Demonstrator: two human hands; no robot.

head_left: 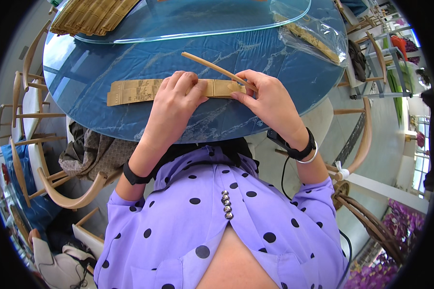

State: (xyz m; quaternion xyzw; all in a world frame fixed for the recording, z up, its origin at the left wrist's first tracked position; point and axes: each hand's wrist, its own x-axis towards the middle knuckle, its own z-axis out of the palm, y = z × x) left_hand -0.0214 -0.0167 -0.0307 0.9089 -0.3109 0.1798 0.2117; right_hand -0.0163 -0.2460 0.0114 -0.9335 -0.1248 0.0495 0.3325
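Observation:
A stack of brown paper chopstick sleeves (132, 92) with dark print lies across the blue marbled table in front of me. My left hand (174, 98) is closed over the sleeves near their middle, its fingertips pressed on the paper. A pair of light wooden chopsticks (209, 65) slants from upper left down into my right hand (266, 94). Its thumb and fingers pinch them at the right end of a sleeve (221, 88). Whether the chopstick ends are inside the paper or beside it, I cannot tell.
A raised glass turntable (202, 33) covers the far part of the table (255, 115). At the far left rests a pile of filled brown sleeves (94, 17). A clear plastic bag (318, 38) with sleeves lies far right. Wooden chairs (75, 197) stand around.

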